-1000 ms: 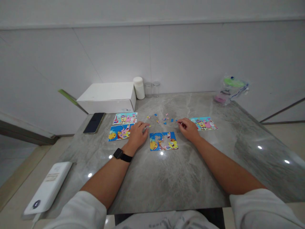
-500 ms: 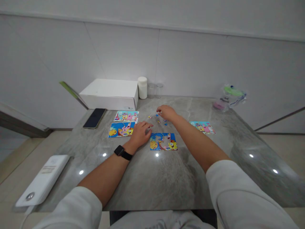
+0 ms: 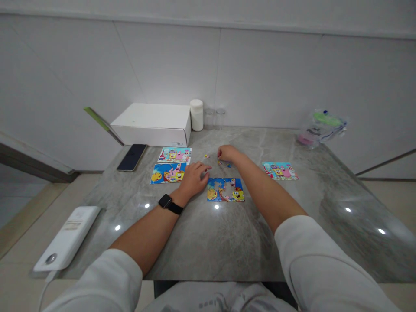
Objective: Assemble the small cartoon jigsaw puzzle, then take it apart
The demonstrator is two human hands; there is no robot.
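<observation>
A partly filled jigsaw puzzle [image 3: 212, 196] lies before me, its grey gaps showing in the middle and upper left. My left hand [image 3: 194, 178] rests at its left side, fingers stretched out and thumb apart, holding nothing. Beyond the puzzle, my right hand [image 3: 228, 154] is closed with its fingertips down at the table among small loose puzzle pieces. Whatever is between those fingertips is hidden. A blue piece [image 3: 229, 165] lies just below this hand, and a yellowish piece [image 3: 207, 156] lies to its left.
Left of the puzzle are a matching blue picture [image 3: 157, 177] and a light cartoon picture [image 3: 167, 153]. Another picture [image 3: 281, 171] lies right. Around them stand a phone [image 3: 132, 157], white box [image 3: 151, 117], white bottle [image 3: 196, 116], clear glasses [image 3: 220, 119], plastic bag [image 3: 320, 130] and white power bank [image 3: 69, 236].
My right hand has closed and come down over the spot where a blue piece lay, which is now covered. My left hand stays by the puzzle. The whole view has shifted slightly.
</observation>
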